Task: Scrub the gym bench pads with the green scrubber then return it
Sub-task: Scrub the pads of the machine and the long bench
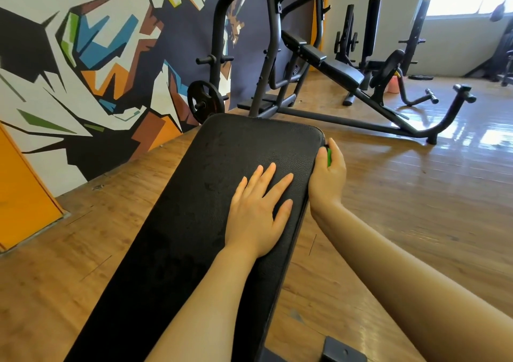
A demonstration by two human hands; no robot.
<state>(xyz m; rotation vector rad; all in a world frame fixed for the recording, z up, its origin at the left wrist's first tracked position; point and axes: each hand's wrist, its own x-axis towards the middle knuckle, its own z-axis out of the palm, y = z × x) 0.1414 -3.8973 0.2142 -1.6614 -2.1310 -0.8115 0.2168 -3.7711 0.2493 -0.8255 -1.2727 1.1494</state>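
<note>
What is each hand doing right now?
Left hand: open, flat on the bench pad.
Right hand: closed around the green scrubber at the pad's side edge.

Black bench pad (pixel 194 209) on wood floor (pixel 402 209)
Left hand (pixel 258 211) flat on the pad top, fingers spread. Right hand (pixel 329 178) presses green scrubber (pixel 329 156) against pad's right edge near far corner.

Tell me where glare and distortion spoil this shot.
Head view: window blown out at top right; glare streaks the wood floor beneath it; wide-angle lens bends the rack and wall edges; bench pad and both hands stay sharp and evenly lit.
</note>
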